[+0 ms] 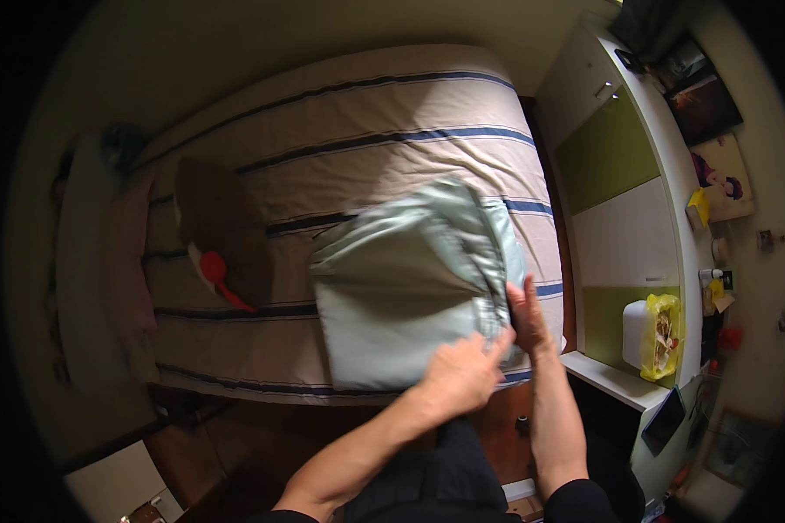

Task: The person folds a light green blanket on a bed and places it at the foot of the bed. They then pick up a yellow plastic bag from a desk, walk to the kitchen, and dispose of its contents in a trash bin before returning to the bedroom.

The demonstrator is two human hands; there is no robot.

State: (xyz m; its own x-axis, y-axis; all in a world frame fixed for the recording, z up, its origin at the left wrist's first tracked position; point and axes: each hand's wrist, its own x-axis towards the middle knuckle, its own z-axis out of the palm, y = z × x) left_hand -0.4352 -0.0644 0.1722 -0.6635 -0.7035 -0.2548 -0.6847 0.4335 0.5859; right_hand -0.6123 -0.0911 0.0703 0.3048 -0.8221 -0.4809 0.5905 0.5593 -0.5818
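A pale mint-green cloth [384,322], satiny and folded into a thick rough square, lies on the bed's near side. Its layers bunch into creases along the right edge. My left hand [464,370] reaches over the near right corner, its index finger stretched out against that edge and its other fingers partly hidden. Just to the right, my right hand [529,318] stands on its side along the cloth's edge, fingers extended upward and apart from the thumb. The two hands nearly meet at the corner.
The bed [323,113] has a beige sheet with dark blue stripes. A brown cushion-like item [222,213] and a red long-handled object [215,268] lie on its left. Right of it stands a white and green cabinet [624,231]; a yellow bag [660,336] lines a white container nearby.
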